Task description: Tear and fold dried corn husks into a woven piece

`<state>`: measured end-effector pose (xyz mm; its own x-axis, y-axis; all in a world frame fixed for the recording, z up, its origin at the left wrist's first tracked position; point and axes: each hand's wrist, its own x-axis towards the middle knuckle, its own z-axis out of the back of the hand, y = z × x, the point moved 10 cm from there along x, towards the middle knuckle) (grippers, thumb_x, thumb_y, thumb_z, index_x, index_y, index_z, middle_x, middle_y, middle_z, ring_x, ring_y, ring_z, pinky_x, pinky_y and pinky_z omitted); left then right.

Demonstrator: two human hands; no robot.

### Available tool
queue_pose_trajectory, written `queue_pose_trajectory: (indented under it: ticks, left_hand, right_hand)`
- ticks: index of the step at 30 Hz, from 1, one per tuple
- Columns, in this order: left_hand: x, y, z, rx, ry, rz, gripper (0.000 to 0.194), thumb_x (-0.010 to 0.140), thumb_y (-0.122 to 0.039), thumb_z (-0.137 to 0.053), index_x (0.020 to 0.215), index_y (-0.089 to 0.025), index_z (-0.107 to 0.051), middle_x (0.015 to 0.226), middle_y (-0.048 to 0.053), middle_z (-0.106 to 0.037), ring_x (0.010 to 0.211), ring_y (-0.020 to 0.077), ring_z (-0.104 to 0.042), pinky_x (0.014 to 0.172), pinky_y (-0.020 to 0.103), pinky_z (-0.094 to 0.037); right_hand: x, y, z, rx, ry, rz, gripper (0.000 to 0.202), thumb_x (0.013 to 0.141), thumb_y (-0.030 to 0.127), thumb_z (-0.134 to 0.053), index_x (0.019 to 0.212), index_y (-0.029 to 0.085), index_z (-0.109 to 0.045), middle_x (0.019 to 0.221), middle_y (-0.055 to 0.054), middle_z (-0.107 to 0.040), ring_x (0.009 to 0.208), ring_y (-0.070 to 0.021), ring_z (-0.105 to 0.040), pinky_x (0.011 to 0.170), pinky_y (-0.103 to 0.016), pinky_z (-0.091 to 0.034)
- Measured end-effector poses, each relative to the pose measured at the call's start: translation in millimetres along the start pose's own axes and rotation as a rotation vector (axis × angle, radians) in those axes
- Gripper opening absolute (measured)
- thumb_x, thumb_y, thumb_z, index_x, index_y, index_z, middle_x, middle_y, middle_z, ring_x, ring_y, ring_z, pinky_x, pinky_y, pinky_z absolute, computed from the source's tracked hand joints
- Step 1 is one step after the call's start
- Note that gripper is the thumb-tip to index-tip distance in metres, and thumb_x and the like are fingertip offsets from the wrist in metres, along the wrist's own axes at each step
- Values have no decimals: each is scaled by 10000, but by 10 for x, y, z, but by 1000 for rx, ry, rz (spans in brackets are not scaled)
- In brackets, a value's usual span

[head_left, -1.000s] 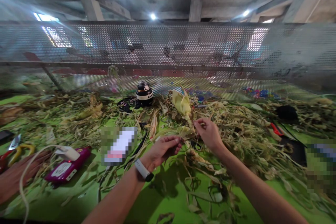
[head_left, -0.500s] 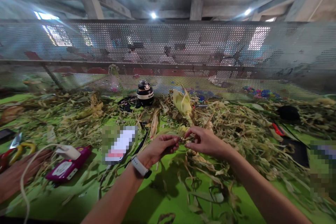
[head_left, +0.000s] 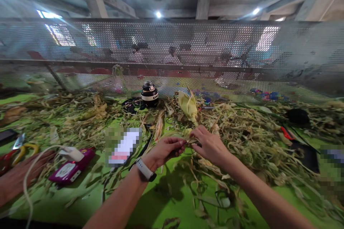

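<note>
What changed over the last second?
Right hand moved left and slightly nearer the wearer, from beside the pale husk's stem to the left hand's fingertips. Can't tell if it gripped or released anything. Left hand still pinches a thin strand; husk and purple box stayed put.

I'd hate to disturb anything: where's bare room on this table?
Mostly bare green tabletop shows below the left hand, left of the trailing strips, and between the purple device and the near edge. Dried leaves crowd the right side and far half.
</note>
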<state>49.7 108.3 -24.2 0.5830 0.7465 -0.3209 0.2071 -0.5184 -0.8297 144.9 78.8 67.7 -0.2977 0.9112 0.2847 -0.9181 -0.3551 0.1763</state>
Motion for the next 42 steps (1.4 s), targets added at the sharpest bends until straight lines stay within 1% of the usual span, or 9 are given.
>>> queue_pose_trajectory:
  ticks: [4,7,11,13,17,22,26,35,42]
  left_hand:
    - [4,34,-2,18,7,19,355,458,-305,-871,696,-104,-702,577,1,-640,497,48,-500,499,167,-373]
    - [8,23,1,34,15,18,357,458,-313,-870,691,-102,-700,572,-5,-633,490,41,-499,487,158,-367]
    - [6,12,-2,47,33,17,313,505,-292,-856,698,-100,-701,586,1,-641,508,47,-514,516,165,-387]
    - [-1,13,-22,53,59,17,294,528,-285,-848,708,-102,-705,593,6,-647,516,50,-520,530,171,-393]
    - [-9,17,-29,64,89,13,281,549,-282,-839,727,-105,-713,610,17,-661,520,54,-530,540,176,-397]
    - [6,46,-31,84,127,25,268,559,-289,-834,733,-116,-726,629,21,-671,536,60,-550,559,173,-409]
    - [-3,34,-74,130,161,10,269,578,-305,-823,745,-115,-733,635,28,-667,541,66,-539,553,181,-398]
    - [-53,-30,-95,373,182,-30,252,641,-389,-761,729,-155,-731,622,15,-637,517,78,-496,448,189,-277]
    - [-52,-46,-93,437,207,-41,296,670,-414,-731,804,-150,-737,655,26,-639,529,76,-494,452,182,-280]
  right_hand:
    - [-1,91,35,1,-46,106,88,863,195,-505,880,207,-590,956,-49,-568,741,-145,-571,561,-215,-379]
    - [7,76,119,173,-62,142,86,856,234,-542,800,195,-595,940,-50,-578,749,-142,-569,627,-233,-417]
    - [24,-21,33,517,86,68,140,863,287,-530,768,185,-545,679,18,-544,560,-101,-507,531,-208,-400]
    - [26,-86,-27,594,123,0,157,865,295,-522,753,184,-517,594,48,-498,516,-92,-463,484,-194,-363]
    - [38,-108,5,527,73,11,149,842,279,-556,740,172,-539,602,45,-509,545,-91,-444,505,-194,-340]
    - [36,46,151,396,-29,189,129,849,230,-564,749,172,-622,691,-4,-567,646,-121,-513,601,-218,-381]
    - [39,40,177,325,-106,185,153,847,220,-582,704,171,-605,672,-11,-542,659,-138,-510,614,-229,-389]
    - [22,45,114,279,-100,176,149,859,218,-569,715,181,-576,687,-3,-531,664,-140,-511,612,-228,-372]
    - [24,40,118,278,-93,166,160,861,226,-566,709,175,-574,685,-6,-536,662,-138,-510,607,-230,-369]
